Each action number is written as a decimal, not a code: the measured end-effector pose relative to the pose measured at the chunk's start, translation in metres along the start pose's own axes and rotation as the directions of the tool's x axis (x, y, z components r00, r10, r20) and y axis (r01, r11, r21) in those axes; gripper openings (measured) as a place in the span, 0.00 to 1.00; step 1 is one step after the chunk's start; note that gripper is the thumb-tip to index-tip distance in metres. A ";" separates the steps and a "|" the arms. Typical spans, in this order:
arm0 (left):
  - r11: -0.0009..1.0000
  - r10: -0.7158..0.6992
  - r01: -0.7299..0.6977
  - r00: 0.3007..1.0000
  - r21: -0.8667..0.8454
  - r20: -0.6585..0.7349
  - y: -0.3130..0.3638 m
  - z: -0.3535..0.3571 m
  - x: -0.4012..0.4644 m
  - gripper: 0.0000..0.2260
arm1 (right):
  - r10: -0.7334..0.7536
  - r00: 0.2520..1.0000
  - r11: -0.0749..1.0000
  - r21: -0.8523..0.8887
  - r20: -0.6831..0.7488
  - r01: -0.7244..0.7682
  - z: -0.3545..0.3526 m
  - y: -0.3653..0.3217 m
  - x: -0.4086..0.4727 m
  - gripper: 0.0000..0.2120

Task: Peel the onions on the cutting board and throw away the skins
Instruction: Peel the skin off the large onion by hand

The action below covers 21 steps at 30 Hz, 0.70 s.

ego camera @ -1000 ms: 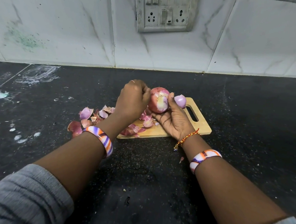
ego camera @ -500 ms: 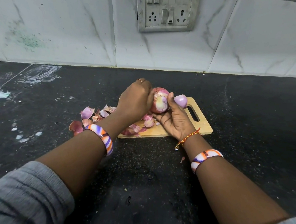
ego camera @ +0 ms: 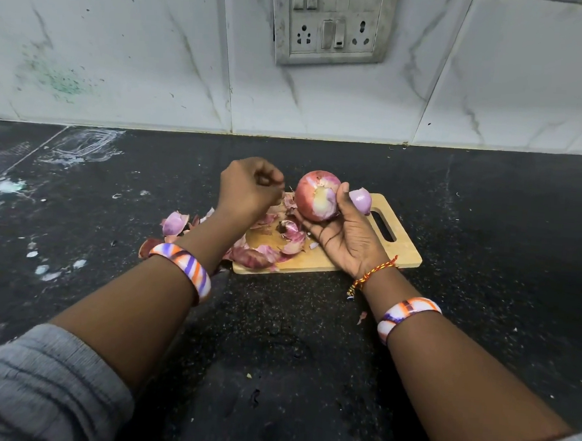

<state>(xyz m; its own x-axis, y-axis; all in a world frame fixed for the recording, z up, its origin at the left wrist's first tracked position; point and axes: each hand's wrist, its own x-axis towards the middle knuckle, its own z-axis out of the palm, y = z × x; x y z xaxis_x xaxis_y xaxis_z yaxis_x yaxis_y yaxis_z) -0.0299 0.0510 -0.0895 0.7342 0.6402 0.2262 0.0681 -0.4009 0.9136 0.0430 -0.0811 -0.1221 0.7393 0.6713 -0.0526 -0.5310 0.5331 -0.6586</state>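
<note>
nearest the person, grey sleeves [ego camera: 44,386] gave way to bare forearms, each with a striped bangle [ego camera: 191,272] at the wrist. under them ran a black speckled counter [ego camera: 275,338], dusty with pale smears out past the left arm. the right hand [ego camera: 346,234] lay palm up over a wooden cutting board [ego camera: 403,254], fingers and thumb curled round a half-peeled onion [ego camera: 318,196]. just behind its thumb sat a small peeled onion [ego camera: 360,200]. the left hand [ego camera: 247,190] hung just left of the held onion, apart from it, fingers curled in; whether it pinched a scrap of skin could not be told. loose skins [ego camera: 260,252] littered the board beneath both hands and spilled onto the counter below the left wrist. beyond the hands rose a white marbled tile wall [ego camera: 122,56] with a grimy switch and socket plate [ego camera: 332,25].
</note>
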 end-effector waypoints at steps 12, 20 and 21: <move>0.932 0.196 -0.224 0.973 0.286 0.123 0.008 0.017 -0.015 0.17 | 0.003 1.000 1.000 -0.028 -0.017 -0.003 -0.001 0.000 -0.002 0.24; 0.940 0.155 -0.206 0.968 0.273 0.197 0.009 0.014 -0.012 0.17 | 0.005 1.000 0.999 -0.040 0.028 -0.004 -0.003 0.000 -0.003 0.25; 0.936 0.162 -0.214 0.966 0.280 0.200 0.009 0.013 -0.012 0.17 | 0.007 1.000 0.999 -0.040 0.030 -0.006 -0.003 0.000 -0.003 0.23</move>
<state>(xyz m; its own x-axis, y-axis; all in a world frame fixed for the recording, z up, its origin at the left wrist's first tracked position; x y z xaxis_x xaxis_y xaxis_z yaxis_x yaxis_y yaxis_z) -0.0298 0.0316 -0.0887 0.8556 0.4227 0.2987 0.0954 -0.6959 0.7118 0.0419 -0.0850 -0.1239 0.7227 0.6903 -0.0349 -0.5185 0.5080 -0.6878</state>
